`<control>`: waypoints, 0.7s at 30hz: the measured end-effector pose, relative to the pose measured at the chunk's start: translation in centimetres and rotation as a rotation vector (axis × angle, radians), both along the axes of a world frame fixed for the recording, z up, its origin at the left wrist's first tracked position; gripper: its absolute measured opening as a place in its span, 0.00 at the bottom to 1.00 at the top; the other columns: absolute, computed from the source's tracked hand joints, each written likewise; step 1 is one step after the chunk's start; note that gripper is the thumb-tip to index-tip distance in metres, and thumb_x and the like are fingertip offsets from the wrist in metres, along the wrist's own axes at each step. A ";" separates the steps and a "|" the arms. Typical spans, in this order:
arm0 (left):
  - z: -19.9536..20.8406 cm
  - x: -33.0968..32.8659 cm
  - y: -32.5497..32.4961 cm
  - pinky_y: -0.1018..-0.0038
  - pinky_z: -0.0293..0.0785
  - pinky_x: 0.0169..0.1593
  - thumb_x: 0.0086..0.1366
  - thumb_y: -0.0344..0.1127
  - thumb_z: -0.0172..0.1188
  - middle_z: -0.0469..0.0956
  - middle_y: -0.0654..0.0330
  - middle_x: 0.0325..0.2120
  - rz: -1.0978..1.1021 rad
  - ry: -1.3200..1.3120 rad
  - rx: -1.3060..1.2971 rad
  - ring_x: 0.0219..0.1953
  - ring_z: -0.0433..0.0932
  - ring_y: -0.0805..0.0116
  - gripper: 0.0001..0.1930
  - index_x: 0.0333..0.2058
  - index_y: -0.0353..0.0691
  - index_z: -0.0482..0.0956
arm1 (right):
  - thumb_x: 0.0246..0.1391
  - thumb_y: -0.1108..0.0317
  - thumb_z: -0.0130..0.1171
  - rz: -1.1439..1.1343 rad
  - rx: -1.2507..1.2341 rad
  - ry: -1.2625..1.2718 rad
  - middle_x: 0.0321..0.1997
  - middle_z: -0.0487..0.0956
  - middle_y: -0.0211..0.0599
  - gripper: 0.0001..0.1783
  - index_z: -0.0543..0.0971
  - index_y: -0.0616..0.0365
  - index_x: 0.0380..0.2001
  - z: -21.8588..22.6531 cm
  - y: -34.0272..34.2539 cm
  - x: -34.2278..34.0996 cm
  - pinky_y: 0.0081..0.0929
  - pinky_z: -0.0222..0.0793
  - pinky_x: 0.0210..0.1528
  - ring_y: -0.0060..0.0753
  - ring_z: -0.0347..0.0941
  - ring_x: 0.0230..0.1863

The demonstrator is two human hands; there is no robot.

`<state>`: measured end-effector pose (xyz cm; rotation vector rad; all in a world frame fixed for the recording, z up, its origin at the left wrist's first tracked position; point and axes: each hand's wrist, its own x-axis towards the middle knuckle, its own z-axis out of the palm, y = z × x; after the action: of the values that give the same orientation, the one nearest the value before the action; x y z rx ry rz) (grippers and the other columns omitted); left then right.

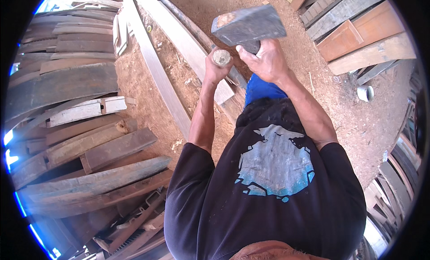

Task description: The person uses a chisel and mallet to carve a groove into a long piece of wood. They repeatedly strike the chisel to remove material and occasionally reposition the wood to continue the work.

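My right hand (268, 62) is wrapped round the handle of a big dark wooden mallet (255, 27). The mallet's head is slightly blurred, has a worn brown patch at its left end and hangs beyond my left hand. My left hand (217, 69) grips a chisel (221, 58) upright; its round, battered handle end faces up, and its blade is hidden below my fist. Under and beside that hand runs a long pale board (179, 36), set alongside a darker beam (190, 24).
Another long plank (152, 62) lies to the left over sawdust-covered ground (172, 121). Stacked old timber (67, 87) fills the left side. Boards and orange-brown panels (378, 24) lie at far right, near a white cylindrical container (365, 93). More wood is piled at lower right.
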<state>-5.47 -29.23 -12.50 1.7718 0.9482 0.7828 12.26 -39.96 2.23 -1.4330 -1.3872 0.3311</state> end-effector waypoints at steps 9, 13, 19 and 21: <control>0.9 -0.5 -1.7 0.72 0.78 0.47 0.55 0.28 0.68 0.84 0.57 0.38 -0.010 -0.030 0.198 0.41 0.83 0.70 0.18 0.46 0.36 0.79 | 0.51 0.62 0.65 0.119 -0.600 -0.277 0.31 0.82 0.50 0.17 0.80 0.63 0.39 -2.6 0.0 0.4 0.41 0.76 0.39 0.48 0.81 0.34; 0.3 -0.9 -0.1 0.74 0.80 0.41 0.56 0.30 0.70 0.82 0.61 0.32 0.153 -0.080 -0.004 0.34 0.81 0.74 0.14 0.41 0.40 0.79 | 0.51 0.64 0.65 0.063 -0.341 0.025 0.32 0.83 0.46 0.16 0.79 0.65 0.39 -1.6 -0.9 0.4 0.36 0.75 0.42 0.41 0.80 0.34; 4.7 -5.6 2.0 0.72 0.82 0.38 0.56 0.31 0.70 0.84 0.54 0.34 0.535 0.050 -0.141 0.33 0.83 0.70 0.18 0.45 0.35 0.78 | 0.53 0.63 0.66 0.033 -0.305 0.232 0.31 0.82 0.37 0.15 0.80 0.64 0.37 1.2 -2.8 3.1 0.31 0.73 0.39 0.29 0.77 0.32; 0.8 -9.0 2.3 0.75 0.80 0.37 0.54 0.30 0.69 0.84 0.58 0.31 0.678 0.279 -0.228 0.31 0.83 0.69 0.13 0.39 0.37 0.82 | 0.52 0.64 0.67 0.009 -0.296 0.302 0.28 0.80 0.34 0.14 0.79 0.63 0.34 1.2 -3.1 3.3 0.30 0.73 0.37 0.28 0.75 0.31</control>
<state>-14.51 -26.97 -11.72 1.3766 1.8001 0.8020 15.58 -43.08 3.44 -1.5411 -1.1308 0.7522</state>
